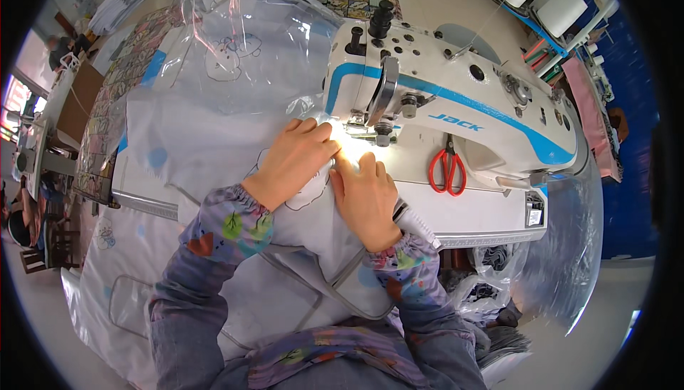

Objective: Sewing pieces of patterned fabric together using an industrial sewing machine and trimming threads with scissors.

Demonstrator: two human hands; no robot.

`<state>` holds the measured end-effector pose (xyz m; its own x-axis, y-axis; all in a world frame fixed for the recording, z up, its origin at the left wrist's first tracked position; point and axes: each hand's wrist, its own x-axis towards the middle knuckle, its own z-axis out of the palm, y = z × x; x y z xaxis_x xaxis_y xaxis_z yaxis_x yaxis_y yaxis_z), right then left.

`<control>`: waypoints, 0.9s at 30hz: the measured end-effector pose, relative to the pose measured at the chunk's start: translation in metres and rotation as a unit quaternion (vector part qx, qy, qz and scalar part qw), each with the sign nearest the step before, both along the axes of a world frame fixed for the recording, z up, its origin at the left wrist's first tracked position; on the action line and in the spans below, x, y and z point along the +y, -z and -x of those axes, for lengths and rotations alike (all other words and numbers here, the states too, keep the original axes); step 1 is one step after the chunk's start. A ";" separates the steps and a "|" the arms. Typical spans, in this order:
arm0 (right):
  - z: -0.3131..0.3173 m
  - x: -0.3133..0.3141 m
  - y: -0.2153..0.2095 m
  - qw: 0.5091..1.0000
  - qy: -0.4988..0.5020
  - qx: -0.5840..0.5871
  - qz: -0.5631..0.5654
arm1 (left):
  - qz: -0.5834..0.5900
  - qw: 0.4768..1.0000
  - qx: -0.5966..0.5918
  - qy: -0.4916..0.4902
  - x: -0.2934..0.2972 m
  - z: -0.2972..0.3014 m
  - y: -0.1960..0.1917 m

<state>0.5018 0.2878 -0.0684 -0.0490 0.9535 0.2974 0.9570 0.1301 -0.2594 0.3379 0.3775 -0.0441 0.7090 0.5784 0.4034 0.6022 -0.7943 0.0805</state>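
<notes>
At the centre of the frame, a person's bare left grip [293,162] and bare right grip [367,201] sit close together on pale grey-white cloth printed with cartoon outlines [196,130], right by the stitching end of a white sewing machine with a bright blue stripe [434,94]. Fingers on both bend down onto the cloth; from where I stand I cannot tell whether they pinch it or merely press.

The sharpest danger looks to be there: a bright white glare [350,149] swallows the needle area and the nearest fingertips, so a finger fed too far forward could be pricked. The cloth's loose folds, edged in dark grey piping [303,292], spill toward the lower centre; their weight could drag the seam askew, or a fold could slip underneath and be caught. A glossy clear plastic sheet [214,23] at upper left may snag as cloth shifts. Red-handled scissors [447,173], right of centre on the white surface [463,220], could be knocked by a sweeping forearm.
</notes>
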 end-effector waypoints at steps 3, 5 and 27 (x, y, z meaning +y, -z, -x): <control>-0.004 0.003 -0.003 0.999 -0.028 0.010 -0.036 | -0.008 1.000 0.019 -0.010 0.003 -0.002 0.000; -0.015 0.003 -0.009 0.992 -0.113 0.052 -0.031 | 0.005 1.000 0.025 -0.011 0.004 -0.003 0.001; -0.024 -0.022 -0.005 0.961 -0.270 0.021 0.057 | -0.027 0.997 0.050 -0.056 -0.015 -0.025 0.010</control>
<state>0.5257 0.2660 -0.0630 -0.5354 0.8193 0.2052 0.7470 0.5728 -0.3376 0.3626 0.3629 -0.0538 0.6797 0.6359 0.3656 0.6902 -0.7232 -0.0251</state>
